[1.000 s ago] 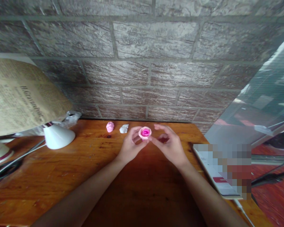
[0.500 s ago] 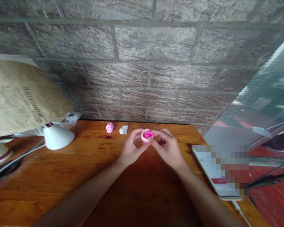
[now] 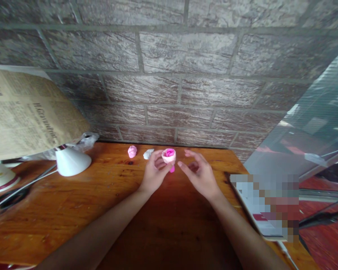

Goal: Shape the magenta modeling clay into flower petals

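Observation:
My left hand (image 3: 154, 173) pinches a small pink clay rose (image 3: 169, 154) with a paler outer petal and a bright pink stem end below, held just above the wooden table (image 3: 107, 210). My right hand (image 3: 200, 173) hovers a little to the right of the rose, fingers spread, holding nothing. Behind my left hand, close to the wall, a small pink clay lump (image 3: 132, 151) and a white clay lump (image 3: 148, 153) rest on the table.
A white lamp base (image 3: 73, 161) with its cable stands at the left under a newspaper sheet (image 3: 25, 112). A brick wall (image 3: 169, 75) closes the far side. A phone (image 3: 263, 210) lies at the table's right edge beside a glass pane (image 3: 307, 127).
My right hand, which pressed on the rose half a second ago, has let go and moved off to the right. The left hand keeps the rose, now tilted and a bit higher.

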Demonstrator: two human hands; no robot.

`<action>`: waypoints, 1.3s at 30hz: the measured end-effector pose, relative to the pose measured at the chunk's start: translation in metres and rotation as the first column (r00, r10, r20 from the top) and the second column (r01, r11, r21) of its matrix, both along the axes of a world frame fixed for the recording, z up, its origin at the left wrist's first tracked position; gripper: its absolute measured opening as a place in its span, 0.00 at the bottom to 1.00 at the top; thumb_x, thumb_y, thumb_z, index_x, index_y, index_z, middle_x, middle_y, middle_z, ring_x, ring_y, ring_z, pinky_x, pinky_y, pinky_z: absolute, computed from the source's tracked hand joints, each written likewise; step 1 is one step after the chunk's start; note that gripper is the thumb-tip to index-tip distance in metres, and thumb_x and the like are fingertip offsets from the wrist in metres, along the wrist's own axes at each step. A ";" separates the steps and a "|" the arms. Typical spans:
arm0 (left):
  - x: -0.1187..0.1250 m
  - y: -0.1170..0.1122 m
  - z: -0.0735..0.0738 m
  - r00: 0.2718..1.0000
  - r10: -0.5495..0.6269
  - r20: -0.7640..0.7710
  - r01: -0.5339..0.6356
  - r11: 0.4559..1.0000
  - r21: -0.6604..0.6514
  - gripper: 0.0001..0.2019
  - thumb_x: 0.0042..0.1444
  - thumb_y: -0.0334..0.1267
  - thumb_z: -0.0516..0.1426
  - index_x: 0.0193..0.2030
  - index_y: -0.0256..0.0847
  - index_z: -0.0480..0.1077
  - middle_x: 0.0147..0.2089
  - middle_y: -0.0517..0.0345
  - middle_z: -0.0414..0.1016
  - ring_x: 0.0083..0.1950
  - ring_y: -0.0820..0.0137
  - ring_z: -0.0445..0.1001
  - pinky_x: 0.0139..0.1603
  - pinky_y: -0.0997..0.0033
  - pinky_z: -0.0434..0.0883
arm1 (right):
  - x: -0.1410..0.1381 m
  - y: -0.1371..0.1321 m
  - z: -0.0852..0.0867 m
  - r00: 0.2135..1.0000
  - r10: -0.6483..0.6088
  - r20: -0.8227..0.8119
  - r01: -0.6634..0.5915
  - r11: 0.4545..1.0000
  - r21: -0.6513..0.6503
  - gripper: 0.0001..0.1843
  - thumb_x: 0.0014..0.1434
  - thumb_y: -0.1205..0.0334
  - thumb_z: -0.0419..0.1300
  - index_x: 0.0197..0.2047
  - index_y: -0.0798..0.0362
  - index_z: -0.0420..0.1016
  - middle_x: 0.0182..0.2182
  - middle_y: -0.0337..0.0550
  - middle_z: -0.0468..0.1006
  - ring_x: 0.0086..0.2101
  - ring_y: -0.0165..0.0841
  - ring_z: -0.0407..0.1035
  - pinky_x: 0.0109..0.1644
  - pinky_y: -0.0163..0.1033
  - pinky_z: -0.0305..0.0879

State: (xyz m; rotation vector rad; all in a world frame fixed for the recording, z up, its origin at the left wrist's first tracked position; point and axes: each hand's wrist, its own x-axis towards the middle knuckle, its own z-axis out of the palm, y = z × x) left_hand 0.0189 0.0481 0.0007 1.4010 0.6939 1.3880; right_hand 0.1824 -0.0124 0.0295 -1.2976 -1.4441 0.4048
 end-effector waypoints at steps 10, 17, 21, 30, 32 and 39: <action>0.005 -0.006 -0.002 0.998 0.052 -0.025 -0.050 0.996 0.075 0.29 0.47 0.39 0.71 0.54 0.42 0.65 0.55 0.49 0.75 0.50 0.65 0.79 0.54 0.63 0.77 | -0.015 0.005 -0.016 0.985 0.171 -0.021 -0.172 0.977 -0.127 0.24 0.56 0.56 0.66 0.56 0.49 0.73 0.49 0.43 0.82 0.31 0.27 0.73 0.39 0.36 0.72; 0.005 -0.008 -0.002 0.996 -0.076 -0.041 0.077 0.997 0.008 0.25 0.50 0.40 0.69 0.54 0.40 0.69 0.55 0.47 0.78 0.54 0.63 0.79 0.58 0.59 0.75 | -0.009 0.008 -0.022 0.971 0.209 -0.113 -0.223 0.966 -0.130 0.21 0.58 0.56 0.63 0.54 0.50 0.74 0.46 0.44 0.82 0.31 0.29 0.74 0.39 0.37 0.75; 0.002 -0.007 -0.002 0.995 -0.034 -0.088 0.041 0.997 0.071 0.23 0.50 0.39 0.69 0.51 0.39 0.71 0.53 0.49 0.79 0.53 0.62 0.79 0.61 0.58 0.73 | -0.003 0.007 -0.017 0.985 0.152 -0.086 -0.159 0.983 -0.091 0.21 0.58 0.59 0.61 0.55 0.51 0.74 0.51 0.48 0.78 0.34 0.28 0.76 0.43 0.38 0.75; 0.001 -0.013 -0.002 0.980 0.022 -0.197 0.024 0.973 0.229 0.24 0.55 0.39 0.67 0.57 0.40 0.69 0.57 0.47 0.77 0.57 0.60 0.78 0.62 0.58 0.73 | -0.015 -0.007 0.006 0.991 0.103 -0.086 -0.100 0.994 0.041 0.17 0.57 0.57 0.67 0.49 0.50 0.79 0.43 0.43 0.76 0.28 0.24 0.69 0.33 0.32 0.68; 0.001 -0.013 -0.003 0.976 0.033 -0.216 0.021 0.970 0.243 0.24 0.55 0.39 0.67 0.57 0.41 0.69 0.57 0.47 0.76 0.57 0.60 0.78 0.62 0.58 0.73 | -0.015 -0.007 0.006 0.993 0.085 -0.079 -0.082 0.996 0.043 0.15 0.57 0.57 0.67 0.48 0.50 0.80 0.41 0.42 0.77 0.27 0.24 0.67 0.32 0.32 0.67; 0.000 -0.014 0.001 0.955 0.054 -0.291 0.033 0.958 0.285 0.24 0.57 0.42 0.66 0.58 0.40 0.70 0.58 0.46 0.77 0.58 0.58 0.77 0.63 0.57 0.72 | -0.010 -0.010 0.009 0.991 0.084 -0.104 -0.084 0.996 0.001 0.15 0.58 0.57 0.66 0.49 0.51 0.80 0.35 0.41 0.78 0.25 0.24 0.65 0.31 0.32 0.64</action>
